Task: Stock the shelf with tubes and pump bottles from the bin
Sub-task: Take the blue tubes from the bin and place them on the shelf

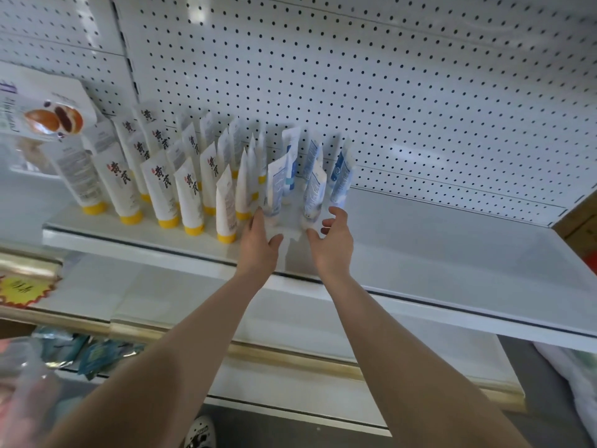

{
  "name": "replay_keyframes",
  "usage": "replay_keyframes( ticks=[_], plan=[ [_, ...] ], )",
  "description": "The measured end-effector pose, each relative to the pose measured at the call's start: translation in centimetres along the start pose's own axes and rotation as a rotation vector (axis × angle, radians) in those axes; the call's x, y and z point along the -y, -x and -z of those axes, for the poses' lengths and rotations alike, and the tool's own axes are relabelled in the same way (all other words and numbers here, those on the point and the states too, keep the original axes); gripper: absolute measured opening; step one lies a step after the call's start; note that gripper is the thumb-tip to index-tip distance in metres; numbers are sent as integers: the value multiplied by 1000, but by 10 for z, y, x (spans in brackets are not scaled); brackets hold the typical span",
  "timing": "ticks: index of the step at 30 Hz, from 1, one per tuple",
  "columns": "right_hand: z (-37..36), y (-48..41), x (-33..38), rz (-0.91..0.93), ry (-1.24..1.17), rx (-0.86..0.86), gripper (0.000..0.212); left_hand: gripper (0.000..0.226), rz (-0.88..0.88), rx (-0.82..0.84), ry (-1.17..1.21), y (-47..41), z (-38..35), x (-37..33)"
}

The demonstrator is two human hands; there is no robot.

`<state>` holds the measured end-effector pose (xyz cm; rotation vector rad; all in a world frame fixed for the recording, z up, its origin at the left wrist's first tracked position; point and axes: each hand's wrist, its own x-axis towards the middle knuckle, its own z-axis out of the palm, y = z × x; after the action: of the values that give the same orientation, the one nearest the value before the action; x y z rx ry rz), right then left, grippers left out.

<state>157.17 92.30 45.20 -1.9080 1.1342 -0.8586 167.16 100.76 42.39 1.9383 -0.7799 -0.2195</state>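
Several white tubes with yellow caps point(161, 185) stand cap-down in rows on the left half of the white shelf point(436, 240). To their right stand several white-and-blue tubes. My left hand point(260, 240) touches the base of the front white-and-blue tube point(276, 185) with its fingertips. My right hand point(332, 237) cups the cap end of another white-and-blue tube point(315, 192), fingers curved beside it. Whether either hand grips its tube is blurred. The bin is out of view.
A white pegboard wall point(371, 92) backs the shelf. A snack box point(42, 105) sits at the far left, a cardboard box point(578, 224) at the right end. Below is a lower shelf with a gold edge strip point(290, 354) and teal packets point(93, 354).
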Motion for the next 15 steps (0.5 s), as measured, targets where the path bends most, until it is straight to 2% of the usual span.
replay_keyframes(
  ticks=[8, 15],
  plan=[
    [-10, 47, 16, 140, -73, 48, 33, 34, -2, -122, 141, 51, 46, 4],
    [-53, 95, 38, 249, -117, 167, 23, 22, 27, -254, 121, 83, 109, 46]
  ],
)
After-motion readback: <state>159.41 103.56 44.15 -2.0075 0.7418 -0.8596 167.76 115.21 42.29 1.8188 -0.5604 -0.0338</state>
